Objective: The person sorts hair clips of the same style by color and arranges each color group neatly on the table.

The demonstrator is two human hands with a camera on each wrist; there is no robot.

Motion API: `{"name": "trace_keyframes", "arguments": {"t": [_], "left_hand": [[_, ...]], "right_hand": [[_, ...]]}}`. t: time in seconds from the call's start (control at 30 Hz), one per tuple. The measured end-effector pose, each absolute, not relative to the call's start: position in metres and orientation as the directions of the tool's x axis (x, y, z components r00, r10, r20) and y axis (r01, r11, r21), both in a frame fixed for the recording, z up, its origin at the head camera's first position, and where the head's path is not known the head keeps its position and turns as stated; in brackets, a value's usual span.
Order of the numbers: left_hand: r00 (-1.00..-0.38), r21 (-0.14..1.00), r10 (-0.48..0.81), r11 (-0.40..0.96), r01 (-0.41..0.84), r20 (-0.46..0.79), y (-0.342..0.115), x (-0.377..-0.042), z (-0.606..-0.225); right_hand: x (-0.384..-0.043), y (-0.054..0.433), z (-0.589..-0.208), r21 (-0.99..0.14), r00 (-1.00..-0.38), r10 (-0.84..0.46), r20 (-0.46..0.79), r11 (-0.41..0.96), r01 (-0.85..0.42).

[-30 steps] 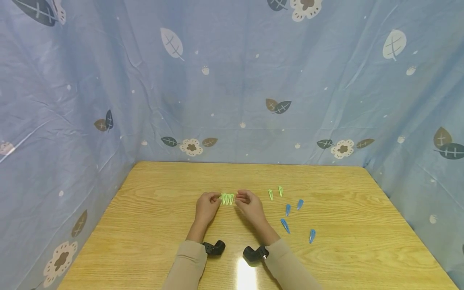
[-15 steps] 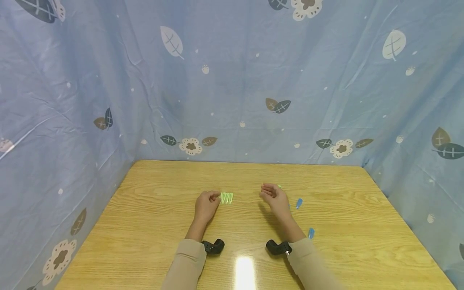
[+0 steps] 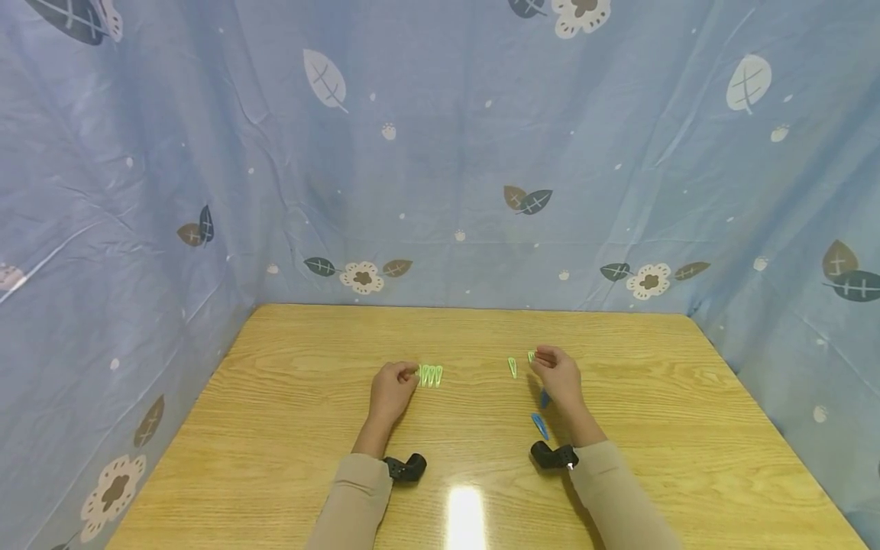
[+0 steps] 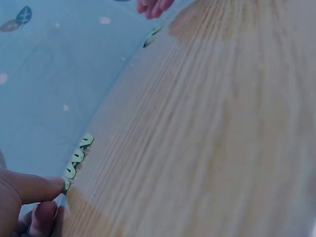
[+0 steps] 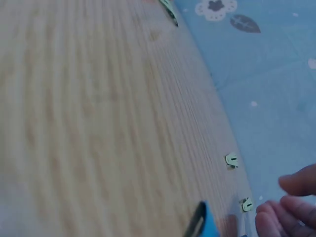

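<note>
A row of several light green snap hair clips (image 3: 431,375) lies side by side on the wooden table. At its left end my left hand (image 3: 393,391) pinches the end clip (image 4: 66,184) between thumb and fingers. Farther right, my right hand (image 3: 560,380) hovers beside a loose green hair clip (image 3: 532,357), thumb and fingers apart and holding nothing. Another loose green hair clip (image 3: 512,367) lies to its left. A blue hair clip (image 3: 545,399) shows partly from under the right hand, and a second blue hair clip (image 3: 540,426) lies nearer me.
The table (image 3: 309,458) is light wood, with a blue patterned curtain (image 3: 440,153) behind it and along both sides. A black wrist camera (image 3: 406,467) sits on the left wrist, another camera (image 3: 553,456) on the right. My right hand and arm cover part of the table.
My right hand has moved from the right end of the green row to the loose clips, passing over them. The left hand has stayed at the row.
</note>
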State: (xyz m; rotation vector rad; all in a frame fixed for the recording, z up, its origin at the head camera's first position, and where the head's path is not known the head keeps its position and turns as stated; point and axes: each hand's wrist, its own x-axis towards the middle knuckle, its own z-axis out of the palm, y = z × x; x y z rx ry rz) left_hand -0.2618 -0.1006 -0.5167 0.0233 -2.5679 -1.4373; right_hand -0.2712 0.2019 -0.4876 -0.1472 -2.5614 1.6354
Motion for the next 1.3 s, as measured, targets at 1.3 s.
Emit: {"name": "trace_keyframes", "arguments": {"t": [1.3], "left_hand": [[-0.979, 0.847, -0.102, 0.522, 0.1, 0.178, -0.101, -0.262, -0.517]], "right_hand": [[-0.29, 0.205, -0.485, -0.959, -0.986, 0.141, -0.085, 0.257, 0.119]]}}
